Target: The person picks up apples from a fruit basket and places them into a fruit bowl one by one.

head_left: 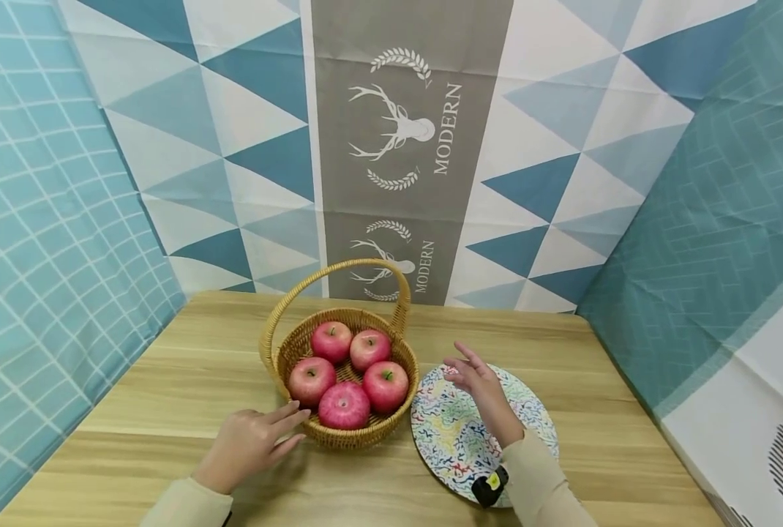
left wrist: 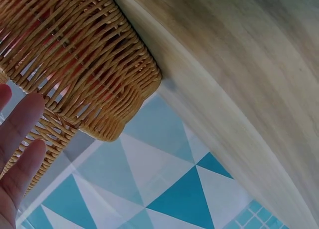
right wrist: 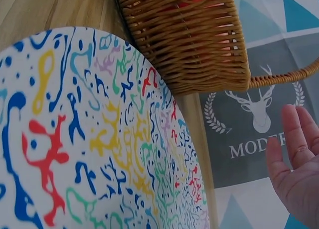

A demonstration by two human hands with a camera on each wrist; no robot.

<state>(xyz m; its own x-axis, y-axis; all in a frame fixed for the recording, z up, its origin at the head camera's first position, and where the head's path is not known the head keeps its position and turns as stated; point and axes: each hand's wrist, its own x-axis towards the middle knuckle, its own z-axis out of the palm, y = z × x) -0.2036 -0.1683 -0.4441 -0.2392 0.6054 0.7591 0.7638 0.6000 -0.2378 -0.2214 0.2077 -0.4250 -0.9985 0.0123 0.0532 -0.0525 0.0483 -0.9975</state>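
A wicker basket point(head_left: 352, 440) with a tall arched handle holds several red apples point(head_left: 343, 405). At its front left rim is my left hand point(head_left: 249, 445), fingers extended; whether they touch the rim cannot be told. The left wrist view has that hand point(left wrist: 20, 154) beside the woven wall point(left wrist: 75, 54). My right hand point(head_left: 485, 391) is over a round board point(head_left: 454, 439) with a colourful pattern, fingers relaxed and holding nothing. In the right wrist view the hand point(right wrist: 299, 169) is apart from the basket point(right wrist: 189, 44), and the board point(right wrist: 114, 139) lies beside the basket.
The wooden table point(head_left: 339, 490) is bordered behind by a patterned cloth point(head_left: 405, 146) with deer heads. Tiled-pattern cloth point(head_left: 42, 219) hangs at the left, and teal cloth point(head_left: 721, 234) at the right. A black band with a yellow mark point(head_left: 490, 486) is at my right wrist.
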